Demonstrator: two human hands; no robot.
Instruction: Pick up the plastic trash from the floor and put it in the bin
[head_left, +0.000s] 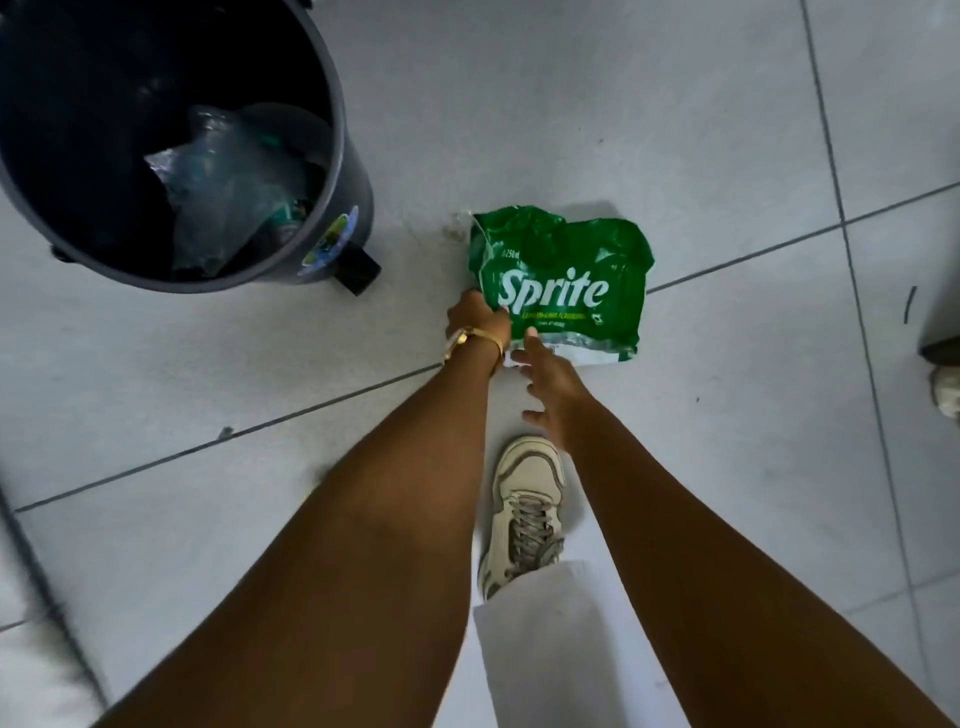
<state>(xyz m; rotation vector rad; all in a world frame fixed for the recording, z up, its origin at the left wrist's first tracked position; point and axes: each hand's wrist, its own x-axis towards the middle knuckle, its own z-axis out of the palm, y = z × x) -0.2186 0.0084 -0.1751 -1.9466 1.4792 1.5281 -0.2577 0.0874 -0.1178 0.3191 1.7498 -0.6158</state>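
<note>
Two bare arms reach down to a green plastic wrapper lying on a pale tiled floor beside an open bin

The floor (675, 130) is light grey tile with dark grout lines; a dark round bin (353, 171), already holding crumpled clear plastic, stands at upper left, near the wrapper but apart from it. The green Sprite wrapper (563, 283) lies flat on the tiles. The left hand (475, 319), a gold watch at its wrist, has its fingers curled closed on the wrapper's lower left corner. The right hand (550, 387) is spread open, fingertips touching the wrapper's near edge, gripping nothing. Both arms stretch straight forward and down, above a cream sneaker (527, 512) and a white trouser leg (561, 649)
</note>
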